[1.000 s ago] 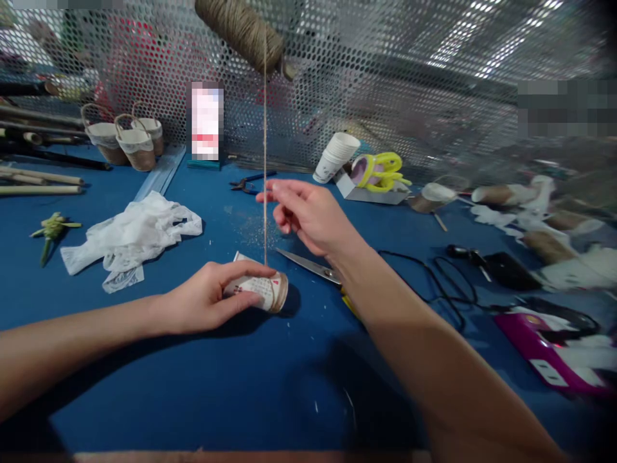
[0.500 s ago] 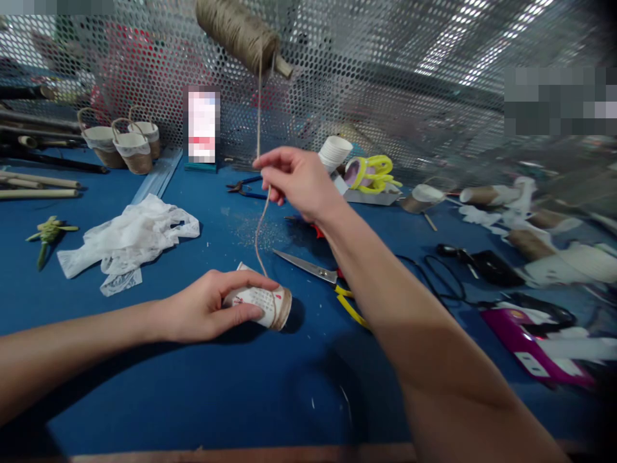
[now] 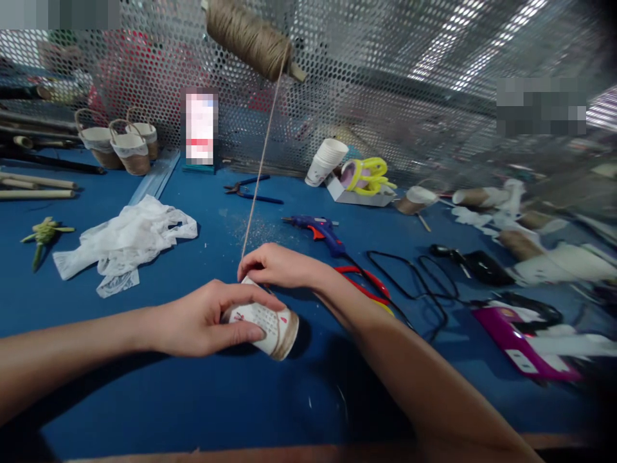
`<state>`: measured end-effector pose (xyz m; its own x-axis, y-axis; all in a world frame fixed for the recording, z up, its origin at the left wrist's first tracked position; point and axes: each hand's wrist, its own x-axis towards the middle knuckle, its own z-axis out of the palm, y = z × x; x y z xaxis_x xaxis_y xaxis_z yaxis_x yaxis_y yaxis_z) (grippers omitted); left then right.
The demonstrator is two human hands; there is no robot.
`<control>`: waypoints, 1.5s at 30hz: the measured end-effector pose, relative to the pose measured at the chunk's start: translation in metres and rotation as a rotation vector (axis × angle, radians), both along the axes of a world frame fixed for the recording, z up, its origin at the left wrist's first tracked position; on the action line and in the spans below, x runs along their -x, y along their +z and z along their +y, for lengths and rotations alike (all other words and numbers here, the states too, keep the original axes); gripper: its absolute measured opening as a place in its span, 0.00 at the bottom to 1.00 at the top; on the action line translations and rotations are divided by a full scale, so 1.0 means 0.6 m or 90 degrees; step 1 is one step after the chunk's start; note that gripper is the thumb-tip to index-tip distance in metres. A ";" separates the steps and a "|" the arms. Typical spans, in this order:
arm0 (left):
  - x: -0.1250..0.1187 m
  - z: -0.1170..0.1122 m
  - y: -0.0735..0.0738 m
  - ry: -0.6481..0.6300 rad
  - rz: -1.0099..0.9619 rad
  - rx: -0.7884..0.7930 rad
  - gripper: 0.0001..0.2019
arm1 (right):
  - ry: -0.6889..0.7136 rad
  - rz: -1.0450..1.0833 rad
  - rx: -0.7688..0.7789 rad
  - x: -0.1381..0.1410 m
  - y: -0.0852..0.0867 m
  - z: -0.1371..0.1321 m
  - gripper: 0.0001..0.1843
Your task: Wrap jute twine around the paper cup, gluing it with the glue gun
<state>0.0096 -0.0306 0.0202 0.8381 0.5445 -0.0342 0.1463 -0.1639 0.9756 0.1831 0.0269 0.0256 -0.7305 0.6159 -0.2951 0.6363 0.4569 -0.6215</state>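
On the near part of the blue bench (image 3: 193,399), the left hand (image 3: 202,321) grips a paper cup (image 3: 263,323) that lies on its side. The fingers curl over the top and the thumb presses the near flank, closed firmly round it. The cup's long axis runs roughly left to right. Its twine-wound end points right and a little toward the person, and the other end is buried in the palm.

Just behind the cup, the right hand (image 3: 277,265) has dropped from where it was held high half a second ago. Its fingers are now closed in a pinch on the twine (image 3: 258,180), right against the cup's far edge. The strand hung slack then and now runs taut. I read that as the strand being seated on the cup for another wrap.

With the hand lowered, a blue glue gun (image 3: 321,228) shows beyond it, and the red-handled scissors (image 3: 366,283) lie to the right. A crumpled white bag (image 3: 120,241) lies to the left. Farther back are pliers (image 3: 245,188), a stack of cups (image 3: 325,161) and small baskets (image 3: 120,145). The twine rises to its spool (image 3: 250,38), which is mounted on the perforated screen (image 3: 385,77).
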 end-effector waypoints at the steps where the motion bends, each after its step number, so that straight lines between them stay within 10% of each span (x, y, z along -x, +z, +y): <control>1: 0.000 0.000 0.000 0.004 0.001 0.008 0.16 | 0.008 -0.004 0.003 0.000 0.000 0.001 0.14; 10: 0.002 0.010 -0.009 0.049 0.002 -0.012 0.16 | -0.073 0.001 -0.076 0.008 -0.007 0.013 0.14; 21: 0.007 0.036 -0.025 0.179 0.034 -0.183 0.16 | -0.603 -0.194 -0.338 -0.154 0.014 0.046 0.11; 28: 0.007 0.039 -0.026 0.195 0.047 -0.198 0.16 | -0.657 -0.190 -0.249 -0.179 -0.021 0.047 0.09; 34: 0.009 0.042 -0.029 0.202 0.035 -0.163 0.17 | -0.695 -0.013 -0.177 -0.160 0.010 0.000 0.19; 38: 0.010 0.044 -0.029 0.219 0.034 -0.151 0.16 | -0.629 0.247 0.041 -0.141 0.037 -0.058 0.12; 45: 0.008 0.048 -0.028 0.235 0.052 -0.168 0.14 | -0.529 0.178 0.031 -0.101 0.049 -0.119 0.10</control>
